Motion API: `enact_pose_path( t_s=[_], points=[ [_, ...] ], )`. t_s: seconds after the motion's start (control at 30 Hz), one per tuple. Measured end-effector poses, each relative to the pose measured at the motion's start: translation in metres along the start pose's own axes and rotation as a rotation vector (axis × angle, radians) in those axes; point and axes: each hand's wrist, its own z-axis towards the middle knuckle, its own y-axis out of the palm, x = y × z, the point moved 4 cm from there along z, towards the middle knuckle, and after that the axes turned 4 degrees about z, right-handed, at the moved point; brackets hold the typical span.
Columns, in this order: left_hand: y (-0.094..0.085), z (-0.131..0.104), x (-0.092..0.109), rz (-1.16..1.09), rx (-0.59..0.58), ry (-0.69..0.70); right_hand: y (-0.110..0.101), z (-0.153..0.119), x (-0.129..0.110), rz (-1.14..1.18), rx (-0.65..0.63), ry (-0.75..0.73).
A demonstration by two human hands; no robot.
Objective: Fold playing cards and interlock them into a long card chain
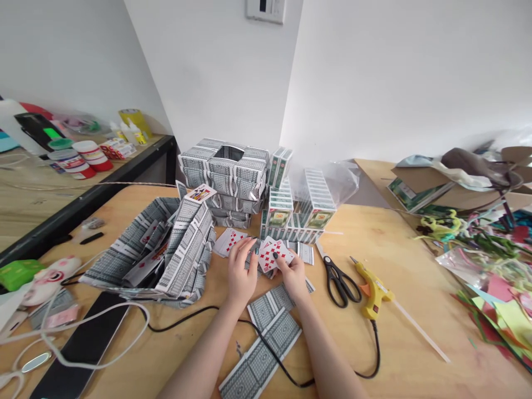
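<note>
My right hand (292, 275) pinches several red diamond playing cards (272, 256), faces up, with the thumb on top. At their left, my left hand (242, 272) curls its fingers round a grey-backed playing card (249, 258); part of its grip is hidden. More face-up cards (229, 240) lie on the table beyond the left fingers. Under my forearms are strips of grey-backed cards (266, 343) laid end to end, crossed by a black cable. To the left stands a basket-like box (187, 260) built of folded cards, with loose cards inside.
Behind stands a larger folded-card structure (224, 172) beside stacked card packs (280, 208). Black-handled scissors (341, 281) and a yellow glue gun (375, 291) with a glue stick lie at right. Colored paper scraps (502, 310) fill the far right; a black phone-like slab (83, 343) lies left.
</note>
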Motion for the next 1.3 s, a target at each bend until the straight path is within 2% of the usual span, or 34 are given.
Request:
enact_pose_path(
  t_s=[0.17, 0.27, 0.47, 0.57, 1.03, 1.3],
  points=[
    [0.011, 0.002, -0.010, -0.053, -0.143, -0.128, 0.004, 0.000, 0.007, -0.029, -0.099, 0.039],
    [0.015, 0.000, -0.012, -0.091, -0.216, -0.215, 0.001, 0.001, 0.008, -0.061, -0.059, 0.030],
    [0.017, 0.002, -0.022, -0.308, -0.274, -0.432, -0.003, 0.004, 0.007, -0.013, 0.018, 0.011],
    [0.018, 0.004, -0.029, -0.398, -0.322, -0.493, -0.004, 0.005, 0.008, -0.021, 0.040, 0.023],
    [0.022, 0.002, -0.036, -0.461, -0.418, -0.573, -0.007, 0.001, 0.009, -0.148, 0.142, 0.054],
    [0.023, 0.002, -0.035, -0.503, -0.430, -0.566, -0.007, 0.003, 0.012, -0.154, 0.066, 0.005]
  ],
)
